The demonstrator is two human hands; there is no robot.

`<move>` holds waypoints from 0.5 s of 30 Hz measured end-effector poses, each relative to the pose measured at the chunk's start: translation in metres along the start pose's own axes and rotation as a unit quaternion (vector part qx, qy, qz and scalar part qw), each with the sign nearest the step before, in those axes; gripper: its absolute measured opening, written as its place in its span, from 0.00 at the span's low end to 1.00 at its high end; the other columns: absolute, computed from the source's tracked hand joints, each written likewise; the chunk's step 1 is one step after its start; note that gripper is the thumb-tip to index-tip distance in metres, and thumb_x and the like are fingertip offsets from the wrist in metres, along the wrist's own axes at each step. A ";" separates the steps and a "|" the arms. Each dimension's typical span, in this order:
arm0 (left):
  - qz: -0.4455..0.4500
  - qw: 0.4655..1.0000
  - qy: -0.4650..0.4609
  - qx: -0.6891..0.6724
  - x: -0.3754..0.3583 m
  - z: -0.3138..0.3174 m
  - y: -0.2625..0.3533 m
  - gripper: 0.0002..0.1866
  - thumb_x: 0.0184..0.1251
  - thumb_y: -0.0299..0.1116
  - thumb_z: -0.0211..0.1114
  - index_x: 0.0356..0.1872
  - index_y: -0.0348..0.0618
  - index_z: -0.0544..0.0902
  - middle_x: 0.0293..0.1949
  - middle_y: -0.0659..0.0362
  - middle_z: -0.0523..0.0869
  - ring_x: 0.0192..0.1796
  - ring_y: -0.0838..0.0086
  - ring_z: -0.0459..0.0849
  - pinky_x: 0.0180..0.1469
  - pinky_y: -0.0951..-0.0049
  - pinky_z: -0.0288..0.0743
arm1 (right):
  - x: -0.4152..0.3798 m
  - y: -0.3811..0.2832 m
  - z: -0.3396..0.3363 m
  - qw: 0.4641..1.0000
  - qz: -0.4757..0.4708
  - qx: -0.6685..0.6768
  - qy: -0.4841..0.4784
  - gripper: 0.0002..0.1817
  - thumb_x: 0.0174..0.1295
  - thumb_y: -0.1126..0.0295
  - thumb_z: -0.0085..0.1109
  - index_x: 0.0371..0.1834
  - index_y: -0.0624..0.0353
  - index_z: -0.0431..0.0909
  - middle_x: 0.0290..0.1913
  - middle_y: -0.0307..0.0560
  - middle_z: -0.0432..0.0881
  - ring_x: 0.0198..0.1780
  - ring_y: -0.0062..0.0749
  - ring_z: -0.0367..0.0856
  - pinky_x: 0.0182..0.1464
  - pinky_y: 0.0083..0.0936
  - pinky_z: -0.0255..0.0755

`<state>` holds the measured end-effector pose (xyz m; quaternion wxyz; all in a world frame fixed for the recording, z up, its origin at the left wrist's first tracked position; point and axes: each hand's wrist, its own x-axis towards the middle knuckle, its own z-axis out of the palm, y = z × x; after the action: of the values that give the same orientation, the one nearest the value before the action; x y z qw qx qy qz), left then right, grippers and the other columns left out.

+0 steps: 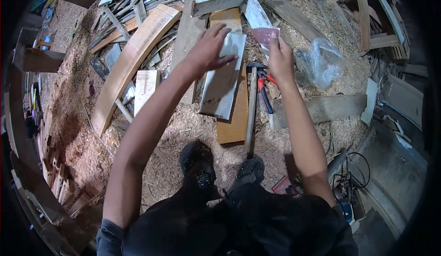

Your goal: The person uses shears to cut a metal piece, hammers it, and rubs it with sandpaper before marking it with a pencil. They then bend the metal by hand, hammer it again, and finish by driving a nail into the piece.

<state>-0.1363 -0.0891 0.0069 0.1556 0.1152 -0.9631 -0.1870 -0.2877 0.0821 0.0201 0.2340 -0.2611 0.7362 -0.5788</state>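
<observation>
My left hand [209, 49] rests palm down, fingers spread, on the upper end of a pale, whitish board [221, 88] that lies on a brown plank [234, 118] on the sawdust floor. My right hand [280, 56] is raised just right of the board and pinches a reddish sheet of sandpaper [265, 34] by its lower edge. A hammer with a long wooden handle [251, 109] lies alongside the plank, and red-handled pliers [265, 87] lie beside it below my right hand.
Curved and straight wood offcuts [133, 49] lie piled at the upper left. A crumpled clear plastic bag [321, 61] sits to the right, with a flat plank [330, 106] below it. My two dark shoes [197, 157] stand in sawdust; cables and a tool [344, 164] lie lower right.
</observation>
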 end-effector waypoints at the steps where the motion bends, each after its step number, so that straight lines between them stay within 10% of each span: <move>1: 0.033 0.998 0.005 0.047 0.010 0.020 -0.013 0.43 0.58 0.58 0.74 0.67 0.40 0.70 0.67 0.44 0.73 0.68 0.48 0.72 0.69 0.41 0.63 | -0.003 -0.004 -0.003 0.999 0.025 0.027 0.022 0.25 0.79 0.53 0.44 0.48 0.66 0.83 0.35 0.51 0.86 0.35 0.31 0.85 0.40 0.31 0.74; 5: -0.067 0.985 -0.156 -0.020 0.044 0.026 -0.020 0.43 0.54 0.61 0.75 0.62 0.39 0.77 0.60 0.47 0.77 0.66 0.52 0.74 0.68 0.36 0.61 | -0.021 0.017 -0.032 0.999 0.032 -0.022 -0.010 0.25 0.79 0.52 0.44 0.41 0.66 0.81 0.24 0.43 0.78 0.26 0.26 0.73 0.34 0.30 0.69; 9: -0.177 0.983 -0.042 -0.034 0.026 0.044 -0.036 0.31 0.58 0.56 0.74 0.49 0.38 0.84 0.42 0.46 0.84 0.47 0.47 0.83 0.53 0.55 0.78 | -0.041 0.006 -0.060 0.991 0.038 -0.121 -0.035 0.23 0.81 0.55 0.44 0.49 0.67 0.81 0.42 0.46 0.87 0.40 0.23 0.84 0.46 0.26 0.80; 15: -0.146 0.963 -0.216 -0.062 -0.003 -0.021 -0.028 0.34 0.55 0.63 0.73 0.40 0.35 0.87 0.41 0.42 0.89 0.46 0.53 0.88 0.52 0.58 0.79 | -0.054 -0.007 -0.061 0.996 0.077 0.002 -0.043 0.22 0.81 0.57 0.44 0.53 0.68 0.78 0.43 0.49 0.86 0.40 0.30 0.88 0.39 0.24 0.83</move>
<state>-0.1220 -0.1202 0.0139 -0.0781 0.2016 -0.9330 -0.2875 -0.2855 0.1612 0.0428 0.3100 -0.2273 0.7424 -0.5487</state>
